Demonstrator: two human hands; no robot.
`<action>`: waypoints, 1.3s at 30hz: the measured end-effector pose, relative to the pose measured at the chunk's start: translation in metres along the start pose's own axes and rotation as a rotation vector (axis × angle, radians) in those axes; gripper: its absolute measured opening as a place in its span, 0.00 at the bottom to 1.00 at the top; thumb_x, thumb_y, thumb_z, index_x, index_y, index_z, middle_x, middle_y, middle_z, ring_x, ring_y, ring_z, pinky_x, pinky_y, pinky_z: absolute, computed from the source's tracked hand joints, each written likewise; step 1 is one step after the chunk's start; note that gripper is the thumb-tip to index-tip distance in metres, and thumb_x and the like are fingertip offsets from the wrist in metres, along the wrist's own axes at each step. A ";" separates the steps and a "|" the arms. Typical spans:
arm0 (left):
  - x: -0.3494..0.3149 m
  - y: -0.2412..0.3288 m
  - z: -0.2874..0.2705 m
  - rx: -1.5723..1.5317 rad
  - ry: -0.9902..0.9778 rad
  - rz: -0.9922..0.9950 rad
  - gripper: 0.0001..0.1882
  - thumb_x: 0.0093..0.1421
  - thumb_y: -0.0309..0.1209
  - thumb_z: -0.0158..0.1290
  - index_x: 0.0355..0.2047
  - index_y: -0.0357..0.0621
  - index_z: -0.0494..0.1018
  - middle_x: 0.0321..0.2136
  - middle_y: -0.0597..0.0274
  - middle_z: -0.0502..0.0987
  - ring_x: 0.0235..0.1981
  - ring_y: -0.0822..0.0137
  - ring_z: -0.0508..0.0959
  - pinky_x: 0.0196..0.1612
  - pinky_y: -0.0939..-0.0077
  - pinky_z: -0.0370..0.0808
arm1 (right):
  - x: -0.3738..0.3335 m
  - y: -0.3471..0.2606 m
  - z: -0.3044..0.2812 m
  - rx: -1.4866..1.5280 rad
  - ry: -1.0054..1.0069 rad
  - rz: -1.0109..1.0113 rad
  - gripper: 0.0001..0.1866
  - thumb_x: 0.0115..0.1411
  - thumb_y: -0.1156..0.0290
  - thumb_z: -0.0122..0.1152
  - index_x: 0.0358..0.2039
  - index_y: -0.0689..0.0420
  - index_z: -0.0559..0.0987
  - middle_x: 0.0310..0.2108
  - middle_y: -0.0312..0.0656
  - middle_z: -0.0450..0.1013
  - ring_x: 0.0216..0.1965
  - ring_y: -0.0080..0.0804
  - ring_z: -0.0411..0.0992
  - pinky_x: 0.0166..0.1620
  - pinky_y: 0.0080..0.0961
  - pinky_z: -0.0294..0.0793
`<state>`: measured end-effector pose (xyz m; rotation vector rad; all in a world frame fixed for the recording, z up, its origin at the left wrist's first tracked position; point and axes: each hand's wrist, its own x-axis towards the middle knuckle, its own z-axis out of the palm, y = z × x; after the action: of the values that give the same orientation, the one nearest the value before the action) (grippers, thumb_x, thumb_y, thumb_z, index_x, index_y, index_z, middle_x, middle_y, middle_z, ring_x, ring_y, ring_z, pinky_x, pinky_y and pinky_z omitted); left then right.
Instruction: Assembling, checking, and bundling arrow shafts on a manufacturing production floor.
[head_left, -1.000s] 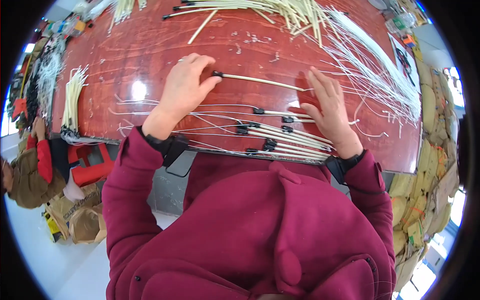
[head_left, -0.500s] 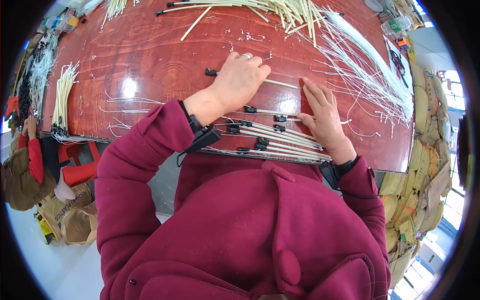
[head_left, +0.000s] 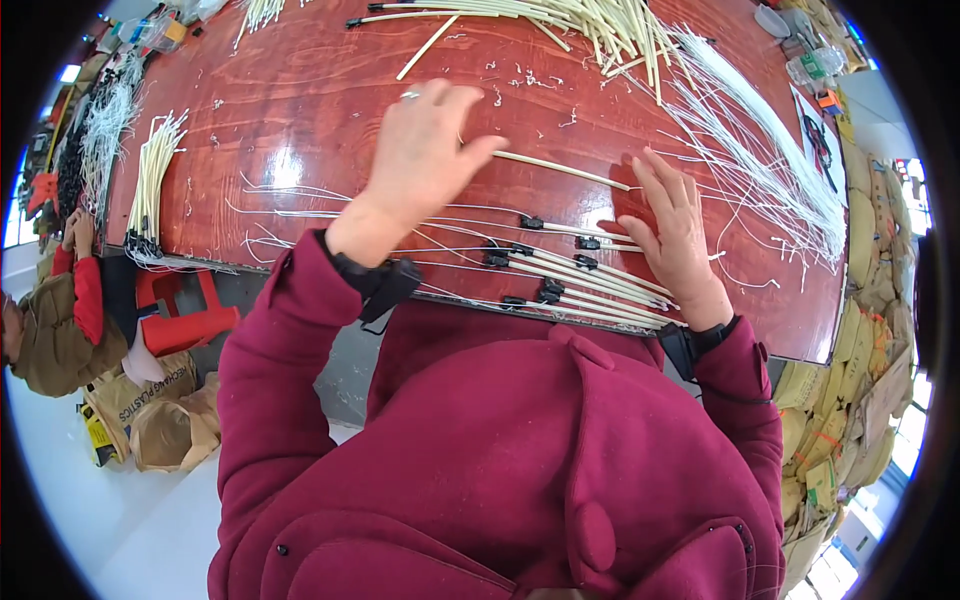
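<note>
A thin cream rod [head_left: 565,170] lies slantwise on the red table, its left end hidden behind my left hand [head_left: 420,150]. That hand is open above the table, with the thumb spread from the fingers and its tip by the rod. My right hand [head_left: 672,235] is open too, its stretched fingers next to the rod's right end, where a thin white cord comes out. Below it, near the table edge, several similar rods [head_left: 590,280] lie side by side with black clips [head_left: 550,290] at their left ends. White cords [head_left: 290,190] trail leftward from them.
Many loose cream rods [head_left: 600,30] lie at the far side. A thick bunch of white cords [head_left: 770,150] spreads at the right. An upright-looking bundle of rods [head_left: 157,170] is at the left edge. Plastic bottles [head_left: 815,65] stand far right; another person's hands [head_left: 78,230] show far left.
My left hand has moved left and opened, its thumb now apart from the fingers. The right hand stays beside the rod's right end, fingers a little more spread. The view has shifted slightly.
</note>
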<state>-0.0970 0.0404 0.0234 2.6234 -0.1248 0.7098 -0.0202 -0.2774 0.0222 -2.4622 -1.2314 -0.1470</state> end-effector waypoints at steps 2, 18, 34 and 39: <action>-0.010 -0.016 -0.007 -0.008 -0.031 -0.092 0.14 0.59 0.36 0.62 0.39 0.40 0.78 0.34 0.58 0.79 0.39 0.52 0.79 0.41 0.54 0.74 | 0.008 -0.001 0.002 -0.001 0.038 -0.042 0.29 0.57 0.71 0.67 0.61 0.58 0.75 0.63 0.47 0.68 0.58 0.48 0.67 0.60 0.42 0.67; -0.020 0.002 -0.022 -0.292 -0.423 -0.308 0.11 0.61 0.35 0.62 0.35 0.38 0.80 0.26 0.53 0.78 0.28 0.55 0.78 0.33 0.63 0.73 | 0.037 -0.005 0.027 -0.035 0.105 -0.176 0.04 0.57 0.75 0.64 0.33 0.54 0.79 0.36 0.35 0.76 0.41 0.38 0.71 0.47 0.36 0.69; -0.096 -0.179 -0.166 0.772 -0.246 -0.394 0.12 0.63 0.34 0.59 0.38 0.36 0.80 0.39 0.42 0.80 0.45 0.43 0.78 0.50 0.51 0.74 | -0.012 0.006 0.000 0.171 0.016 -0.112 0.05 0.52 0.77 0.66 0.27 0.55 0.76 0.33 0.36 0.74 0.39 0.37 0.70 0.47 0.35 0.67; -0.074 -0.106 -0.138 0.702 -0.174 -0.214 0.13 0.62 0.31 0.59 0.44 0.36 0.78 0.44 0.44 0.79 0.49 0.45 0.78 0.54 0.55 0.73 | -0.041 0.006 -0.024 0.286 -0.086 -0.064 0.05 0.53 0.75 0.68 0.29 0.55 0.78 0.36 0.37 0.75 0.40 0.38 0.70 0.49 0.34 0.67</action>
<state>-0.2040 0.1924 0.0550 3.2875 0.4269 0.5083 -0.0390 -0.3207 0.0315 -2.2038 -1.2700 0.1123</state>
